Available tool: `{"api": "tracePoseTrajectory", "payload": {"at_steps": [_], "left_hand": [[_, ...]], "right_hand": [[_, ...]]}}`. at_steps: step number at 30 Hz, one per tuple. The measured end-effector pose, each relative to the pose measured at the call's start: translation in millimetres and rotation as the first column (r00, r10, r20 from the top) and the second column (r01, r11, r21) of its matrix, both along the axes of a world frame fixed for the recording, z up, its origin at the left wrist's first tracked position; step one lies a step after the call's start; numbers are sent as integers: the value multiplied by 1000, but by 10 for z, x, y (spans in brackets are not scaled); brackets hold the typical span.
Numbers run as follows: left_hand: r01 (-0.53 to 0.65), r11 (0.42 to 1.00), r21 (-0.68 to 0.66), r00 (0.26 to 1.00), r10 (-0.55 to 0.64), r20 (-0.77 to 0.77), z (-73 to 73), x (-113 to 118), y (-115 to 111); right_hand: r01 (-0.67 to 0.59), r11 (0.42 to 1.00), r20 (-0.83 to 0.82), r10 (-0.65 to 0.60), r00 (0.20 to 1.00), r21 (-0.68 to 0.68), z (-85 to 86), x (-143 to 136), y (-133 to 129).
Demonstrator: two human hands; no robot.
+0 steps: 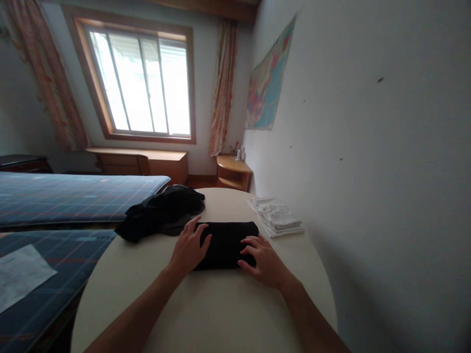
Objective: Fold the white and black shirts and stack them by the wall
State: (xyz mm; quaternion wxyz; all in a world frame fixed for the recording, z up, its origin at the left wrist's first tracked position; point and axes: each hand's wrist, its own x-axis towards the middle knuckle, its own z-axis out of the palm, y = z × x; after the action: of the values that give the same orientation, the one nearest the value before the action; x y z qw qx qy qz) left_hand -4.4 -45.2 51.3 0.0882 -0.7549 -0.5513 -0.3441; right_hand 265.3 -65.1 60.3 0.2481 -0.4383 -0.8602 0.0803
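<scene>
A black folded cloth [226, 240], which looks like a garment, lies flat as a neat rectangle on the round cream table [221, 314]. My left hand [190, 245] rests on its left end with the fingers spread. On its right end lies my right hand [263, 257], fingers apart and slightly bent. Neither hand grips anything. Behind my left hand, a loose heap of black clothes [162, 211] sits at the table's far left edge. Past my right hand is a stack of folded white cloths [277, 218] at the far right.
Left of the table stand beds with blue plaid mattresses [73, 198], one bearing a sheet of paper [22, 274]. A white wall [368, 196] with a map [270, 78] runs close along the right. A small corner shelf [233, 169] and a low wooden cabinet [165, 162] stand beyond.
</scene>
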Motion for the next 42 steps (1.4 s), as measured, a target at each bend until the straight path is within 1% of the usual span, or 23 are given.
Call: {"api": "tracePoseTrajectory", "payload": {"at_steps": [1, 2, 3, 5, 8, 10, 11, 13, 15, 17, 18, 20, 23, 26, 29, 31, 33, 35, 38, 40, 42], "left_hand": [[71, 997, 9, 997, -71, -25, -21, 46, 17], [122, 992, -14, 991, -122, -55, -59, 80, 42], [144, 988, -54, 986, -149, -81, -113, 100, 71], [124, 981, -146, 983, -141, -116, -248, 101, 134], [66, 971, -231, 984, -102, -148, -431, 49, 202], [58, 968, -245, 981, -100, -165, -494, 21, 218], [58, 968, -244, 980, -101, -169, -506, 14, 218], [62, 969, -238, 980, -104, -169, -505, 17, 208], [62, 972, -227, 981, -101, -168, -489, 29, 193], [55, 975, -217, 981, -93, -173, -476, 39, 182], [50, 975, -215, 980, -90, -177, -473, 40, 179], [45, 973, -226, 980, -88, -181, -471, 37, 178], [49, 964, -261, 980, -97, -175, -468, 27, 185], [45, 959, -281, 981, -96, -168, -455, 27, 190], [40, 952, -305, 982, -94, -163, -431, 35, 192], [34, 943, -332, 981, -95, -168, -414, 42, 189], [23, 933, -360, 979, -94, -180, -398, 47, 179], [2, 923, -385, 977, -83, -196, -377, 53, 160], [-35, 905, -423, 971, -70, -231, -311, 80, 134], [-50, 899, -434, 965, -68, -253, -226, 131, 138], [-80, 908, -411, 964, -34, -262, -117, 221, 172]], "right_hand": [[5, 999, -8, -4, 1000, 36, -10, -78, 9], [12, 998, -12, -11, 1000, 64, -33, -150, 29], [26, 997, -11, -25, 1000, 79, -70, -210, 57], [84, 995, 6, -84, 996, 56, -185, -277, 127], [188, 981, 58, -185, 981, -48, -378, -262, 222], [216, 974, 90, -209, 974, -75, -427, -240, 269], [228, 971, 94, -222, 971, -68, -409, -245, 292], [266, 963, 72, -263, 962, -39, -295, -303, 356], [280, 960, 31, -280, 960, 3, -134, -424, 451], [227, 972, 12, -228, 973, 64, -17, -574, 568], [189, 979, 24, -192, 981, 81, 3, -645, 628], [144, 989, 79, -147, 986, 42, -43, -757, 732], [183, 979, 161, -167, 973, -92, -221, -813, 831], [189, 971, 181, -162, 970, -148, -322, -739, 884], [163, 967, 164, -132, 978, -194, -305, -586, 922], [225, 958, 142, -201, 969, -176, -293, -487, 937], [332, 934, 133, -316, 939, -131, -310, -424, 939], [412, 907, 146, -397, 906, -87, -348, -410, 928], [440, 897, 178, -428, 886, -37, -388, -440, 902], [436, 900, 198, -424, 884, -20, -387, -461, 887], [436, 900, 219, -422, 880, -21, -372, -469, 880]]}}
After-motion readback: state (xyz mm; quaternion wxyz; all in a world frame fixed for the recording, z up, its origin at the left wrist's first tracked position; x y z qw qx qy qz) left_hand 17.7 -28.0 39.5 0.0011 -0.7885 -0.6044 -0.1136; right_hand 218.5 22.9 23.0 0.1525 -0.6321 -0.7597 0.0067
